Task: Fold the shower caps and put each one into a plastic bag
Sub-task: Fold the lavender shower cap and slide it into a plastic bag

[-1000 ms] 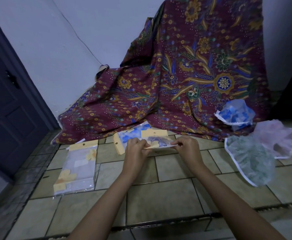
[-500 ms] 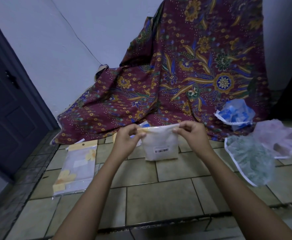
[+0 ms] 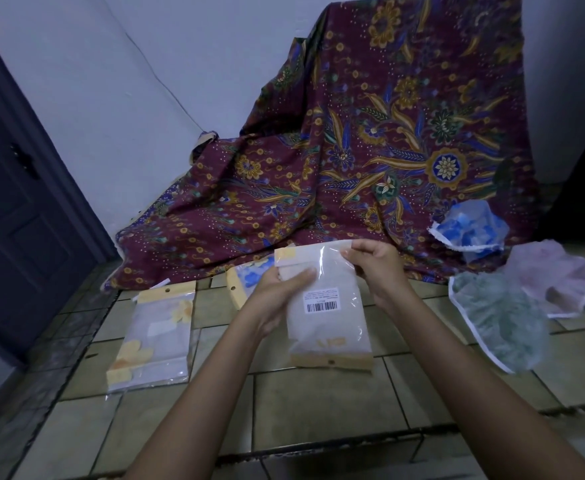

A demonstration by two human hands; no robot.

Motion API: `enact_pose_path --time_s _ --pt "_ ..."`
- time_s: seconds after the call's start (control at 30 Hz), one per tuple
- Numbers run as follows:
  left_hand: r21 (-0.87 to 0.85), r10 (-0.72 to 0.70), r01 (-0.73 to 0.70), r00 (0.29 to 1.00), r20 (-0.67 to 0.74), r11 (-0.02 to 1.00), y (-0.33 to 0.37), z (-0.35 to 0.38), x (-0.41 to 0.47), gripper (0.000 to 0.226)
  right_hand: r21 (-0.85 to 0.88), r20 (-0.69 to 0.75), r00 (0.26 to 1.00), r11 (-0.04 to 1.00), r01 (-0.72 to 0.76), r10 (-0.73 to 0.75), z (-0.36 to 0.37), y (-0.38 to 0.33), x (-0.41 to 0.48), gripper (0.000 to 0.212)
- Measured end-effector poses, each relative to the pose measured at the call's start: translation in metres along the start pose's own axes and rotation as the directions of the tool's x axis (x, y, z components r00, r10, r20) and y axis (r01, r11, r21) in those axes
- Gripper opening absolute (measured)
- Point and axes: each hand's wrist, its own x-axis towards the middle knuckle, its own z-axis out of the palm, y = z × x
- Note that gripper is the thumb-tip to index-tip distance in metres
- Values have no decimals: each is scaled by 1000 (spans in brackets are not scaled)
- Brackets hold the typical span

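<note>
A clear plastic bag (image 3: 329, 327) with a barcode label and a yellow header strip hangs upside down above the tiles, a whitish folded cap inside it. My left hand (image 3: 277, 292) grips its left side, thumb across the front. My right hand (image 3: 374, 268) pinches the open flap at the top right. Two filled bags lie on the floor: one with yellow flowers (image 3: 156, 334) at the left, one with blue flowers (image 3: 249, 278) behind my left hand. Three loose shower caps lie at the right: blue (image 3: 471, 230), green (image 3: 499, 317), pink (image 3: 561, 278).
A maroon batik cloth (image 3: 370, 150) drapes over something against the white wall behind the work area. A dark door (image 3: 14, 209) stands at the left. The tiled platform (image 3: 319, 403) ends in a step edge near me.
I lifted the bag off the floor and turned it so the barcode side faces me and the header hangs downward. My left hand moved to the bag's side; the right stays at the top.
</note>
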Motion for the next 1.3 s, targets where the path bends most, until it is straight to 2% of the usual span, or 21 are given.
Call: enact_pose_path --time_s 0.1,0.17,0.27,0.37,0.5,0.67,0.83,1.07,1.13,1.2,1.3 --pt "-24 16 -19 994 -104 1000 -5 2 3 41 -1 123 991 999 -48 48 2 3 -6 6" --pt "-18 29 -32 990 -141 999 -8 2 6 42 24 213 971 992 -120 112 5 9 -10 24" --pt "33 39 -34 985 -167 999 -10 2 7 44 -58 187 974 991 -120 129 8 15 -13 38" --pt "104 57 -40 983 -173 994 -10 0 5 40 -79 176 976 990 -117 130 7 15 -13 40" --pt "173 74 -48 987 -146 984 -5 -5 -1 31 -74 227 964 989 -125 139 5 16 -11 35" --pt "182 44 -24 993 -108 983 0 -16 -4 38 -18 276 947 986 -163 162 -2 13 -7 21" --pt "140 31 -34 999 30 990 1 -28 -8 20 -32 321 931 984 -174 175 -11 14 -4 17" --pt "151 19 -45 986 165 987 6 -38 -12 30 -36 372 908 981 -192 191 -21 19 5 11" --pt "180 37 -73 980 195 981 8 -39 -12 31 -39 373 911 984 -173 175 -22 21 8 12" --pt "282 102 -158 974 203 946 11 -38 -12 32 -35 361 922 990 -139 142 -21 22 11 13" --pt "470 296 -335 942 158 816 16 -35 -4 34 -67 261 963 996 -55 70 -12 26 16 13"
